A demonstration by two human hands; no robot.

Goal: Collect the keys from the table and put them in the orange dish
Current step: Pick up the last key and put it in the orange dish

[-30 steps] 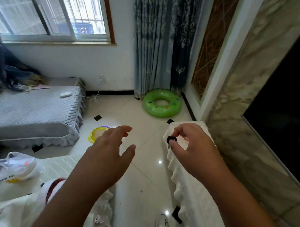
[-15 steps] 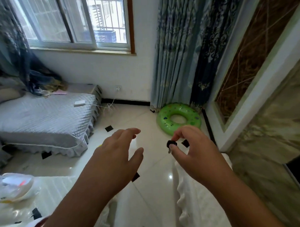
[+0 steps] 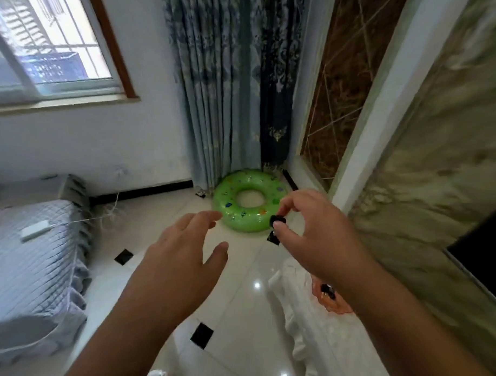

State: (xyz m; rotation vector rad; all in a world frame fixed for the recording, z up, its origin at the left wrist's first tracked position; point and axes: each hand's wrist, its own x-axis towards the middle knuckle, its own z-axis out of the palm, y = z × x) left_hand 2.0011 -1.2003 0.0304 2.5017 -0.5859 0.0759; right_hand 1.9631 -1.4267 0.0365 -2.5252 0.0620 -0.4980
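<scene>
My right hand (image 3: pixel 316 236) pinches a key with a black head (image 3: pixel 277 221) between thumb and forefinger, held in the air above the floor and the near end of the white-covered table (image 3: pixel 316 334). The orange dish (image 3: pixel 331 300) lies on that table, below and behind my right wrist, mostly hidden by my forearm. A small dark object (image 3: pixel 327 290) lies in the dish; I cannot tell if it is a key. My left hand (image 3: pixel 184 260) hovers over the floor, fingers spread, holding nothing.
A green swim ring (image 3: pixel 248 200) lies on the tiled floor by the blue curtains (image 3: pixel 232 84). A grey quilted bed (image 3: pixel 33 265) fills the left side. A marble wall (image 3: pixel 437 167) and a dark screen (image 3: pixel 485 261) close the right side.
The view has swung up and to the right. My right hand with the key has risen slightly. The orange dish has come into view under my right wrist.
</scene>
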